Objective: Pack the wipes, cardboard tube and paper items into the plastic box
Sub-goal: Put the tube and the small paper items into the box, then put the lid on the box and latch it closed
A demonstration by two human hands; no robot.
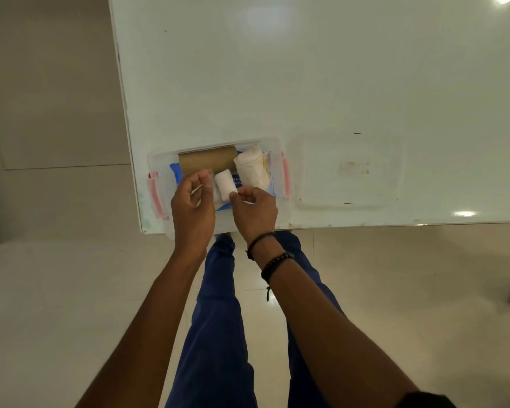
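Clear plastic box (159, 160) with pink latches sits at the near-left corner of the white bench (306, 69). Inside: cardboard tube (206, 164) lying along the far wall, blue wipes pack (175, 171) flat on the bottom under everything, big paper roll (251, 169) at the right end beside the tube. Left hand (193, 198) over the box, fingers curled nearly shut, pinching a thin white scrap. Small paper roll (225, 184) between the hands; right hand (255, 212) fingertips pinch its near end. Clear lid (348, 169) flat on bench just right of box.
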